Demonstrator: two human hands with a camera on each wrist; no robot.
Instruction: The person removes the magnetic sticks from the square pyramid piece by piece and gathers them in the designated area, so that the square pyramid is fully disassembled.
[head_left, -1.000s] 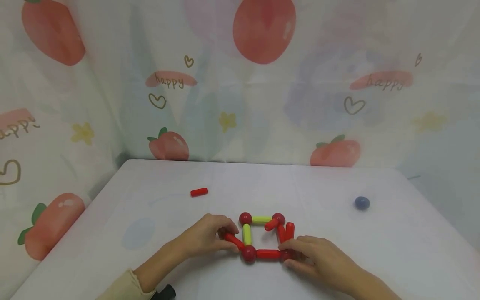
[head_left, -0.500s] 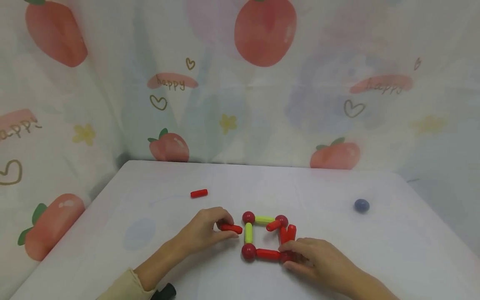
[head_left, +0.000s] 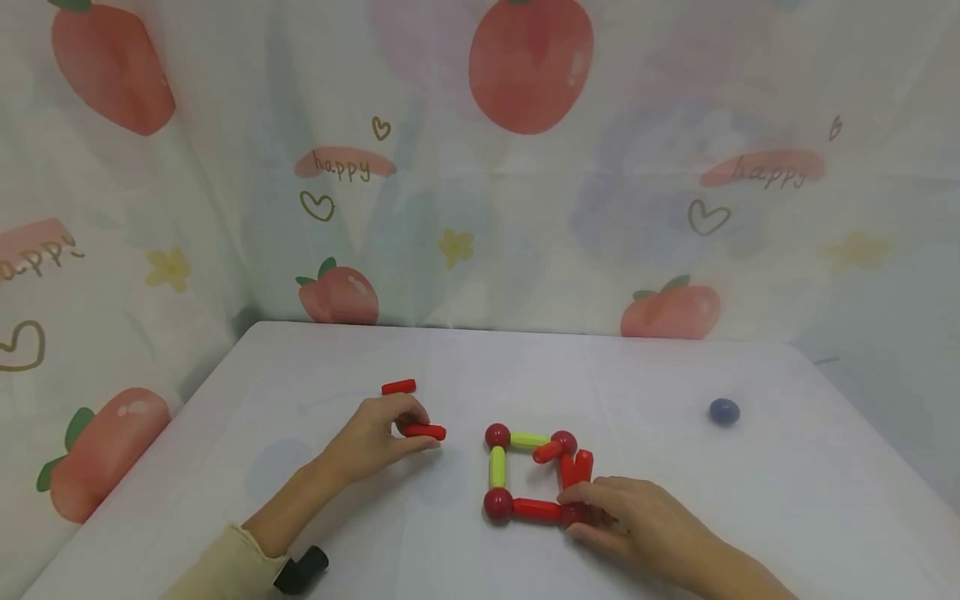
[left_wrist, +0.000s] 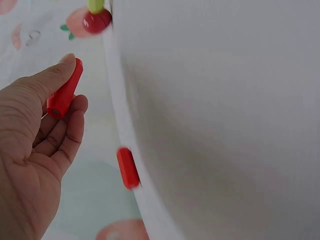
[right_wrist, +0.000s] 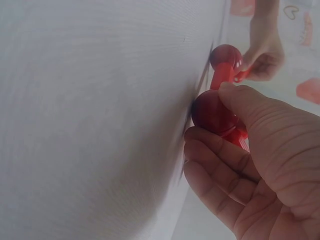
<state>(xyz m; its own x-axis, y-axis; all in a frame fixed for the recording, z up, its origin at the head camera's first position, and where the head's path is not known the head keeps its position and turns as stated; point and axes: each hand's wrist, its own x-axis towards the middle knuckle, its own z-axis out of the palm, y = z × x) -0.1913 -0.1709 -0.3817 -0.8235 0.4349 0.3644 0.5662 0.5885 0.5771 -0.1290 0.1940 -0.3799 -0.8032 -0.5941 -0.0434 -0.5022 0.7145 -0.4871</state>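
Note:
My left hand (head_left: pixel 375 442) pinches a red rod (left_wrist: pixel 65 90) between thumb and fingers, held above the table to the left of a square frame of balls and rods. Two yellow-green rods (head_left: pixel 498 468) form the frame's left and far sides; red rods (head_left: pixel 537 509) form the near and right sides. Dark red balls (head_left: pixel 498 504) sit at the corners. My right hand (head_left: pixel 637 517) grips the near right corner ball (right_wrist: pixel 212 112) with thumb and fingers. From the right-hand corners, further red rods (head_left: pixel 547 452) stick up.
Beyond my left hand a loose red rod (head_left: pixel 398 387) lies on the white table (head_left: pixel 600 375). A blue ball (head_left: pixel 724 411) rests at the far right. Behind the table hangs a fruit-printed cloth (head_left: pixel 510 208). A black object (head_left: pixel 302 571) is at my left wrist.
My left hand has drawn the red rod away from the near left corner ball, moving it left and farther back. My right hand stays on its corner ball.

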